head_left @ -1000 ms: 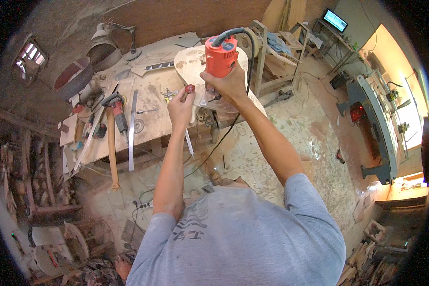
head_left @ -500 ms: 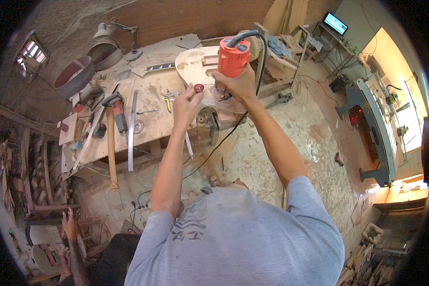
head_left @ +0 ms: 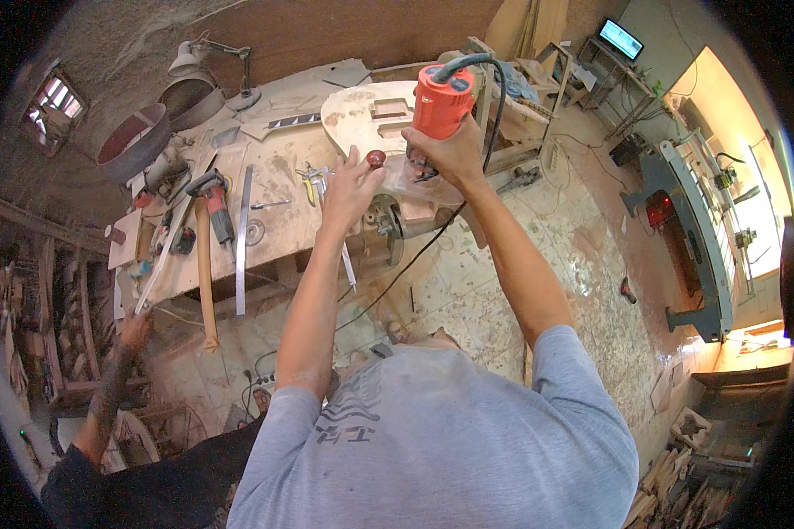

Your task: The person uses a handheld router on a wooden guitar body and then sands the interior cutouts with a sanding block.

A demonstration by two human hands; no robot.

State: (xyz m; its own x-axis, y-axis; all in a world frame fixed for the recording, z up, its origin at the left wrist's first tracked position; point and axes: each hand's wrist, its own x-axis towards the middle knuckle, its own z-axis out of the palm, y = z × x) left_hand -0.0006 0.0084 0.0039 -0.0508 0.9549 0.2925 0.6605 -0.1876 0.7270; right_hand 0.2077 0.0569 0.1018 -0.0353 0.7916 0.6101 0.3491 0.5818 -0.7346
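A red router (head_left: 439, 104) with a clear base stands upright at the edge of a pale wooden guitar body (head_left: 348, 115) with cut-out pockets. My right hand (head_left: 450, 157) is wrapped round the lower part of its motor housing. Close to the round dark-red knob (head_left: 377, 159) on the base is my left hand (head_left: 351, 189), its fingers stretched and apart beside the knob; light contact with it cannot be ruled out. The router's bit is not visible. A black cord (head_left: 501, 106) loops from the router's top and runs down past my right forearm.
On the bench (head_left: 278, 238) lie an angle grinder (head_left: 216, 210), a steel ruler (head_left: 244, 238), yellow-handled pliers (head_left: 309, 189) and a desk lamp (head_left: 247, 93). A co-worker's arm (head_left: 115, 388) reaches to the bench's near left corner. A large machine (head_left: 692, 247) stands at right.
The router and my right hand have shifted slightly right. My left fingers have loosened from the knob and spread. The co-worker's arm has moved up to the bench corner.
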